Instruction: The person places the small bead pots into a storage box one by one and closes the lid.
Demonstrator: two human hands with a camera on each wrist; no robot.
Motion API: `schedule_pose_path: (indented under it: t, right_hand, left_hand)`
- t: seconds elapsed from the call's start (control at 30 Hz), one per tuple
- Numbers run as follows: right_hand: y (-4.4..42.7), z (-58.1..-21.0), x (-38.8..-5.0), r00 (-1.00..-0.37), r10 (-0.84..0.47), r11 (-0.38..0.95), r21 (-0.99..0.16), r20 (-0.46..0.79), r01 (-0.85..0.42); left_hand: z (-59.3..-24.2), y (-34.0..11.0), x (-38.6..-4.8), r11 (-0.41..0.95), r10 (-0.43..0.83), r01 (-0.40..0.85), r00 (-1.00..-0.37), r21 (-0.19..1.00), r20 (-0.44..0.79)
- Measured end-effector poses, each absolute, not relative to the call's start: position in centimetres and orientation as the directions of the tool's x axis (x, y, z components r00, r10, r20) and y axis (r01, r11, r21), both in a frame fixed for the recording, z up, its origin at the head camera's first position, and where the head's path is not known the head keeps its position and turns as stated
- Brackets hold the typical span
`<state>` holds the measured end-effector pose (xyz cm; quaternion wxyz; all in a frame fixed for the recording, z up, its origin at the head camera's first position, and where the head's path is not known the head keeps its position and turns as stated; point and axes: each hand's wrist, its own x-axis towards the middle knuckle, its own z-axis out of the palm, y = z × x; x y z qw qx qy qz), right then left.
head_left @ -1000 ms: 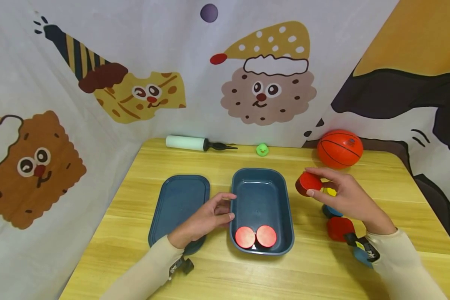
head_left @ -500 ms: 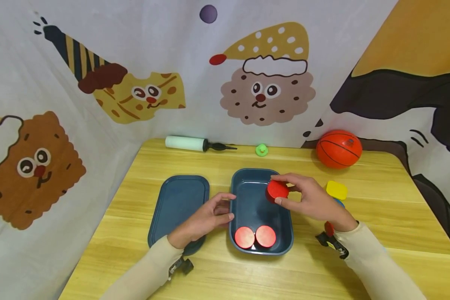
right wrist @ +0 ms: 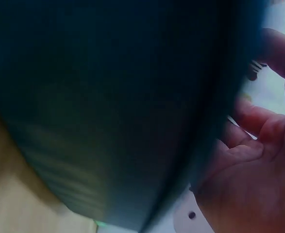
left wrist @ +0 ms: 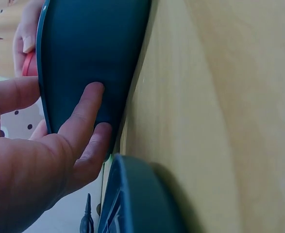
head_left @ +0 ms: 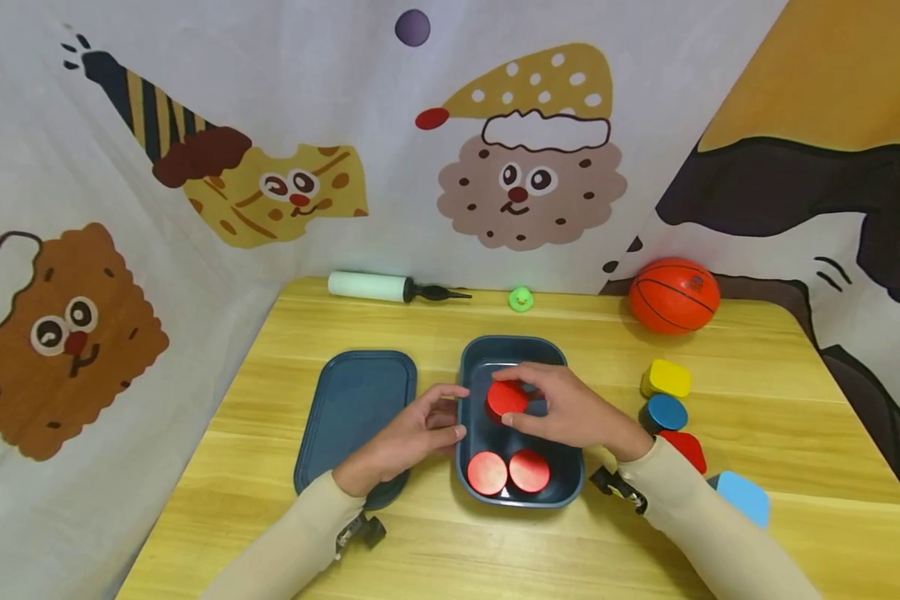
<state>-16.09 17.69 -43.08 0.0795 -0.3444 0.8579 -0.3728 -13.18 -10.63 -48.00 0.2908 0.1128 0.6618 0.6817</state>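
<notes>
A dark blue box (head_left: 521,502) stands on the table, holding two red round blocks, the left one (head_left: 487,472) and the right one (head_left: 529,471), at its near end. Over the box's interior, my right hand (head_left: 573,412) pinches another red round block (head_left: 507,398) between thumb and fingers. My left hand (head_left: 412,437) is at the box's left side. In the left wrist view, its fingertips (left wrist: 96,90) touch the outer wall and another digit meets the rim. The box wall (right wrist: 108,121) hides the held block in the right wrist view.
A matching lid (head_left: 356,408) lies left of the box. To the right are a yellow block (head_left: 670,377), a blue round block (head_left: 667,412), a red block (head_left: 687,450) and a light blue block (head_left: 746,497). Behind are a pump (head_left: 371,286), a green duck (head_left: 521,299) and a ball (head_left: 674,296).
My right hand has carried the red round block leftward from beside the box to over its interior. The left hand has stayed at the box's left side.
</notes>
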Motion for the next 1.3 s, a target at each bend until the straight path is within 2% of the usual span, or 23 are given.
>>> schedule_pose_path:
  t: [0.37,0.93,1.3]
  right_hand:
    - [15.3,-45.4,-16.0,-0.688,-0.724,0.488,-0.667,0.051,-0.563]
    - [14.5,-46.7,-16.1,-0.637,-0.771,0.507,-0.624,-0.019,-0.595]
    - [15.2,-45.7,-16.1,-0.636,-0.772,0.438,-0.713,0.014,-0.547]
  left_hand:
    - [-48.0,-10.6,-13.3,0.047,0.553,-0.25,-0.8,0.967,-0.234]
    - [-47.8,-10.8,-13.4,0.074,0.555,-0.237,-0.797,0.969,-0.238]
    - [-47.7,-10.7,-13.4,0.067,0.559,-0.248,-0.793,0.966,-0.242]
